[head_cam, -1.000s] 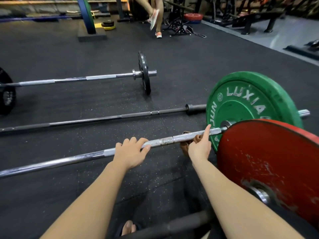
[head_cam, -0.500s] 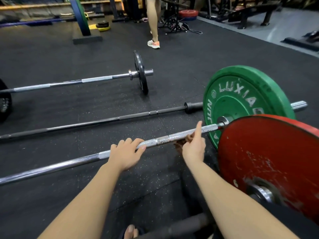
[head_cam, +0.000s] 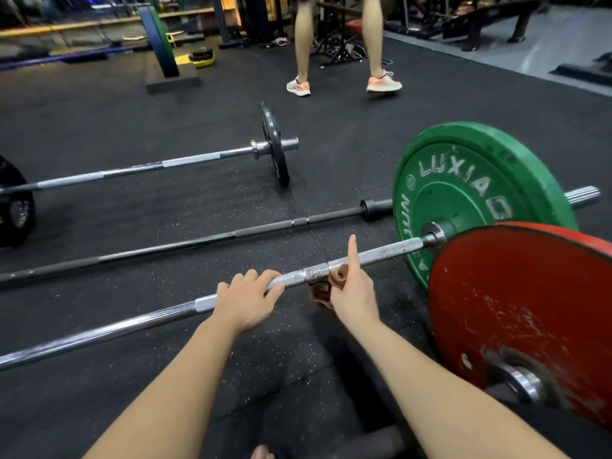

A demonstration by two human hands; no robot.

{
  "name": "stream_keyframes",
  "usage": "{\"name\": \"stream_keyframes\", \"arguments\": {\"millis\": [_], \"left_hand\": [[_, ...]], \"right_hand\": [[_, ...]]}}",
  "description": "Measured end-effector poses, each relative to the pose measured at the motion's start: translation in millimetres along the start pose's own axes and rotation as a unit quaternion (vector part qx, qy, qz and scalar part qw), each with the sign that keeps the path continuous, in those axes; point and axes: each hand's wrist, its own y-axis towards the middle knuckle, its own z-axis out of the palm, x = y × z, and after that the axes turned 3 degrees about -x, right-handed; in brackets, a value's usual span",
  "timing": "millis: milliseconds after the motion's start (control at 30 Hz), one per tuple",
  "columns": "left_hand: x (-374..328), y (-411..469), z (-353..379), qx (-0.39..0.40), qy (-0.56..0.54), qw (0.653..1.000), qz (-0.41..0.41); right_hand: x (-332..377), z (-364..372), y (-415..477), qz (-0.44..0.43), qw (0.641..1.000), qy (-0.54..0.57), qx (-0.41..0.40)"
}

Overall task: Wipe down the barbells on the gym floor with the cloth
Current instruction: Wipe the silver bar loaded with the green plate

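Your left hand (head_cam: 246,301) sits at centre frame, its fingers (head_cam: 251,276) curled over the chrome barbell (head_cam: 384,251) and gripping the shaft from above. Just to its right, your right hand (head_cam: 351,293) pinches the brown cloth (head_cam: 323,293) against the same shaft. Its index finger sticks out straight toward the green plate (head_cam: 463,193), and the other fingers are closed on the cloth. The cloth bunches under and around the bar between your two hands, on the knurled stretch short of the collar.

To do this stroke well, use the left hand as an anchor so the bar cannot roll on the floor (head_cam: 66,409). Wrap the cloth fully round the shaft rather than leaving it mostly underneath. Tuck that index finger in, since a full grip presses the cloth into the knurling, where grime likely sits. Slide toward the collar at right, twisting your wrist as you go. Mind the red plate (head_cam: 530,309) at lower right, which stands close beside your forearm. Then work leftward along the smooth chrome.

The black bar (head_cam: 198,241) and the far barbell (head_cam: 149,167) at upper left lie well apart from your hands. I judge both are yet to be wiped.
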Motion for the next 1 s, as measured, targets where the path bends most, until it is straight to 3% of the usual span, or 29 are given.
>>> {"name": "stream_keyframes", "arguments": {"millis": [67,233,433,567,733,800,1000], "left_hand": [[0.2,1.7,0.7,-0.005,0.0,1.0,0.0],[1.2,7.5,2.4,-0.012,0.007,1.0,-0.005],[1.1,8.4,4.2,-0.031,0.016,0.999,-0.006],[2.1,9.4,7.0,-0.043,0.022,0.999,-0.006],[3.8,11.4,9.0,-0.052,0.021,0.998,-0.002],[3.6,11.1,10.0,-0.059,0.023,0.998,-0.003],[4.0,12.8,8.8,-0.051,0.021,0.998,-0.004]], "right_hand": [[-9.4,-14.9,8.5,-0.005,0.999,-0.028,-0.016],[-23.0,-45.0,36.9,0.075,0.984,0.061,-0.152],[-11.0,-14.4,19.4,0.034,0.994,0.075,-0.065],[-11.8,-4.8,23.7,0.042,0.992,0.101,-0.056],[-31.9,-51.9,59.3,0.095,0.976,0.087,-0.175],[-34.1,-60.8,65.1,0.102,0.976,0.054,-0.184],[-21.9,-11.9,38.6,0.015,0.995,0.056,-0.086]]}}
